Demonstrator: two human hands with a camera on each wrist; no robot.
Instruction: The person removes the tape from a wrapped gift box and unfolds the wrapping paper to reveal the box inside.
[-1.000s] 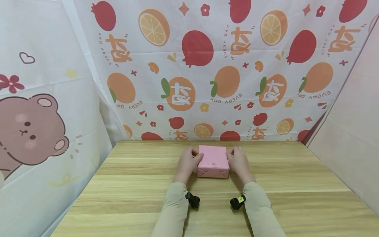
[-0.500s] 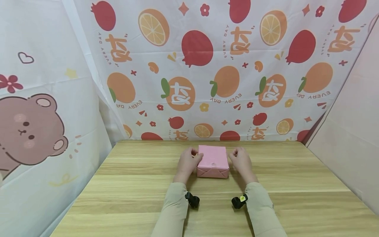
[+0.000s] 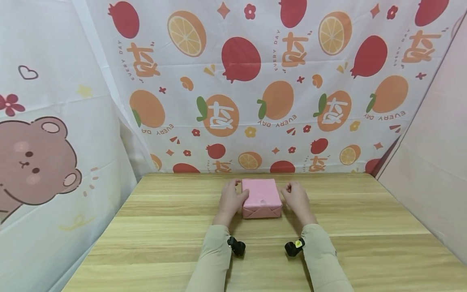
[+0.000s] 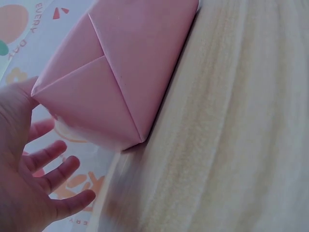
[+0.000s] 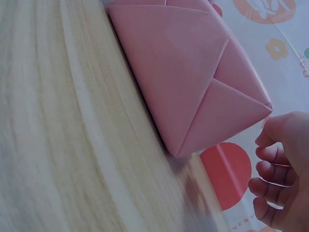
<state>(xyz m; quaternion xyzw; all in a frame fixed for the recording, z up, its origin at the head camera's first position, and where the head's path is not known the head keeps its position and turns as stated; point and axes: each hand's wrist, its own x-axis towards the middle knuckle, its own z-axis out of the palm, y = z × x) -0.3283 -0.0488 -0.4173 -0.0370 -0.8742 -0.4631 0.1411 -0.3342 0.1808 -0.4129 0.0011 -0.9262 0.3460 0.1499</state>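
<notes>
A pink paper-wrapped box (image 3: 261,193) lies flat on the wooden table (image 3: 175,243), its folded end facing the person. On its left side is my left hand (image 3: 230,202), the thumb touching the top edge. The left wrist view shows the fingers (image 4: 60,175) of that hand spread apart beside the box, bent slightly. My right hand (image 3: 297,201) is off the box's right side with a small gap between them. Seen from the right wrist, its fingers (image 5: 273,171) are loosely curled and hold nothing, the thumb close to the box's corner.
Behind the table's far edge hangs a fruit-print cloth (image 3: 255,101). A bear-print cloth (image 3: 91,170) covers the left side, and a plain pale cloth (image 3: 434,170) the right. Black wrist cameras (image 3: 237,246) sit at both beige sleeves (image 3: 215,251).
My right hand has moved away from the box's right side, slightly to the right. My left hand and the box stay in place, though the head view has shifted slightly.
</notes>
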